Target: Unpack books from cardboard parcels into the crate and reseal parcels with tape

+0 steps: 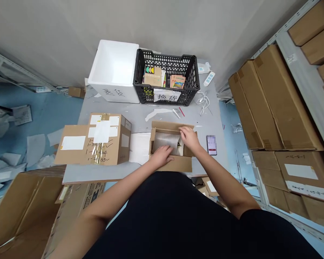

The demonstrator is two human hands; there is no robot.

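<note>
Hands: L hand (160, 157) palm-down on pouch, unclenched; R hand (188, 138) fingers curled over pouch end, grip unclear
Item: grey pouch (166, 141) inside open cardboard box (176, 164), on grey table (116, 176)
Status: pouch boxed, flaps up, box unsealed
Nearby: phone (211, 145) R of box; taped carton (105, 144) L

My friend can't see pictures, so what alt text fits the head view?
The left hand and right hand press on a pale wrapped thing inside an open cardboard box on a grey table. Behind it are a black plastic crate holding booklets and a white foam box; a taped cardboard box sits to the left.
</note>
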